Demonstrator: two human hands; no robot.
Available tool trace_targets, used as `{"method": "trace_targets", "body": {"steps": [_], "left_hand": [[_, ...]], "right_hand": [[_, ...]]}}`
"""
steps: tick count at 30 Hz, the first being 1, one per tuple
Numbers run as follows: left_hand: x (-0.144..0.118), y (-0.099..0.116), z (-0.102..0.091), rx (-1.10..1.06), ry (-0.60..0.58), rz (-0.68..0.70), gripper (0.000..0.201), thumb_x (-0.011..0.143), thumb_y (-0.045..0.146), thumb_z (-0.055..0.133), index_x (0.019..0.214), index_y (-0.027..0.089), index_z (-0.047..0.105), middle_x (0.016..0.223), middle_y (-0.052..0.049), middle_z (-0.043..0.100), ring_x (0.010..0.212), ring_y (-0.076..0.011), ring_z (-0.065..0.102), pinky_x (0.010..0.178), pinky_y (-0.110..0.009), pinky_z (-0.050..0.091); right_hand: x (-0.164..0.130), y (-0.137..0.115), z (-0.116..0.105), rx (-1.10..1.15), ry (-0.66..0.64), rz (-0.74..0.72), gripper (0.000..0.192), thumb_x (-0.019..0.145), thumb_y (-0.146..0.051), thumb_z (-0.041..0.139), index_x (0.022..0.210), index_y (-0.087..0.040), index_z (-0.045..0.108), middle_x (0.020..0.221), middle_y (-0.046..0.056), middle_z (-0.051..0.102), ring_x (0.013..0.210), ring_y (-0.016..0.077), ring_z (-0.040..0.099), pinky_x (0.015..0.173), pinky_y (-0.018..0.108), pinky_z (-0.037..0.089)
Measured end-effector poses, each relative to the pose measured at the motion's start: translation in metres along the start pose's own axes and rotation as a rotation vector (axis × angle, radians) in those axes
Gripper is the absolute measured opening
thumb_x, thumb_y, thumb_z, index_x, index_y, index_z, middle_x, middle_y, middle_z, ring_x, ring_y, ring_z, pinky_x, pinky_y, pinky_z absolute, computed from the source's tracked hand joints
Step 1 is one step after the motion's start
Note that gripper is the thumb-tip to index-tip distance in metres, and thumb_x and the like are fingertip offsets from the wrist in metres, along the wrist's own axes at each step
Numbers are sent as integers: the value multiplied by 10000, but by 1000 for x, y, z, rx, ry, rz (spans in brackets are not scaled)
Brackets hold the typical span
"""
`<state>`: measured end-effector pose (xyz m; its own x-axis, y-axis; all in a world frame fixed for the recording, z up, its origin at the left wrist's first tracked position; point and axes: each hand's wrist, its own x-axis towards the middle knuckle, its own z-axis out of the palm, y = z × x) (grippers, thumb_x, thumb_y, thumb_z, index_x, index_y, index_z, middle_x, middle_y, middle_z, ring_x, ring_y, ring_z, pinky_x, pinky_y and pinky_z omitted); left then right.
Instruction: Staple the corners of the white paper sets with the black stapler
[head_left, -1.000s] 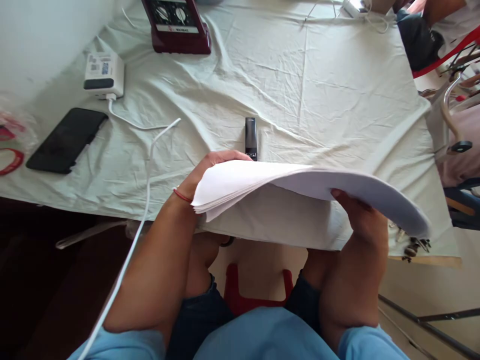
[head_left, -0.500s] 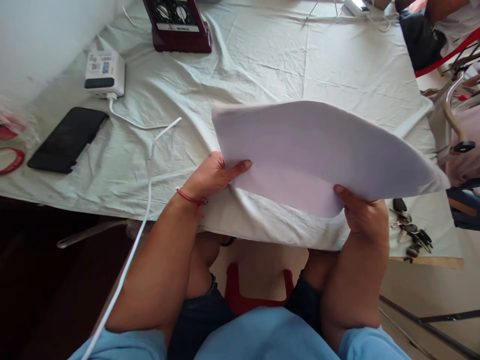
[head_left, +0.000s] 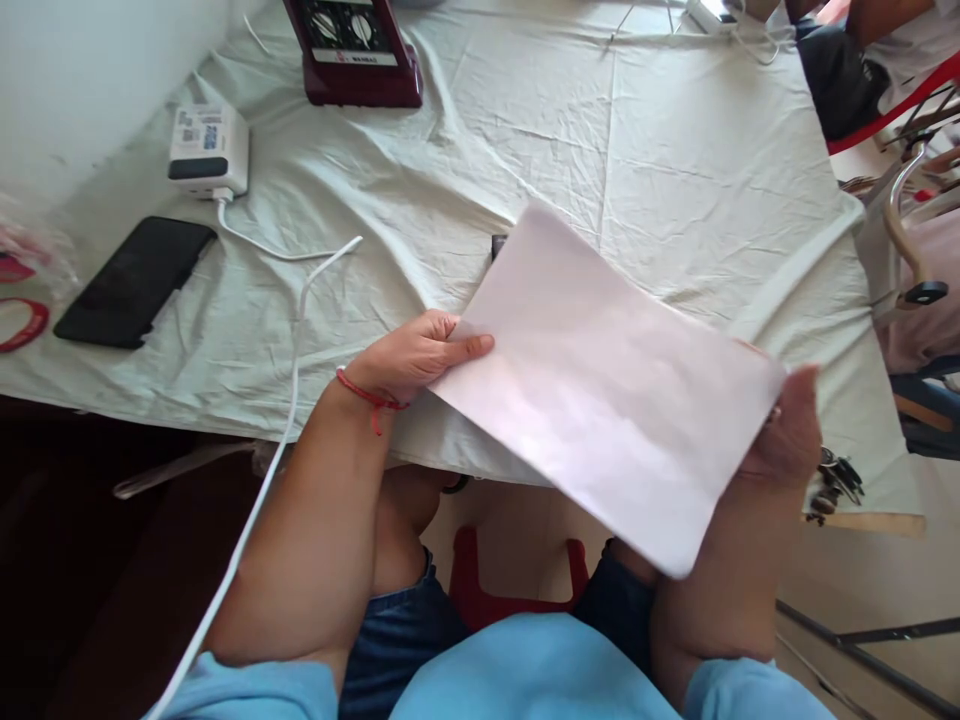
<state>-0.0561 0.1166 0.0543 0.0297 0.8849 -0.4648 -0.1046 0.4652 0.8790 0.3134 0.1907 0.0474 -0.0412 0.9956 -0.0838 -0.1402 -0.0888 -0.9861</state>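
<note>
A sheet of white paper is held tilted above the near edge of the cloth-covered table. My left hand is closed on its left corner, thumb on top and fingers beneath. At the right edge, my right hand holds the sheet, its fingers mostly hidden underneath and its thumb raised beside the edge; this hand is slightly blurred. A small dark object peeks out from behind the sheet's upper left edge.
A black phone and a white charger block with a cable lie on the left. A maroon device stands at the back. Keys lie at the right front corner. Part of another person shows at upper right.
The paper has gone from bowed upward to flatter and turned, its near right corner now lower. My right hand has moved right along it, thumb lifted off. The small dark object has come into view.
</note>
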Motion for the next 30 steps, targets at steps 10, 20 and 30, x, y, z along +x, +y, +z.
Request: {"method": "trace_targets", "body": {"steps": [10,20,30], "left_hand": [[6,14,16,353,-508,-104,368,854,512,786,745,165,736,653,-21,716,562,-132,623,508,-198,435],[17,21,40,585,-651,71,318,922,410,617,695,187,631,650,0,630,588,-133,571,537,-222,398],[22,10,22,381,208,105,103,765,207,711,863,199,678,685,11,675,645,-164,607,620,-272,423]], "right_hand": [[0,-6,-32,-145,-538,236,432,886,-599,802,1180,-286,847,1035,90,838,901,240,811,775,332,672],[25,-46,16,-505,-756,195,284,897,-423,854,1128,-261,827,1023,49,804,890,170,739,771,239,610],[77,-15,74,-546,-471,427,389,691,-508,922,810,-195,724,713,33,716,546,144,616,438,243,471]]}}
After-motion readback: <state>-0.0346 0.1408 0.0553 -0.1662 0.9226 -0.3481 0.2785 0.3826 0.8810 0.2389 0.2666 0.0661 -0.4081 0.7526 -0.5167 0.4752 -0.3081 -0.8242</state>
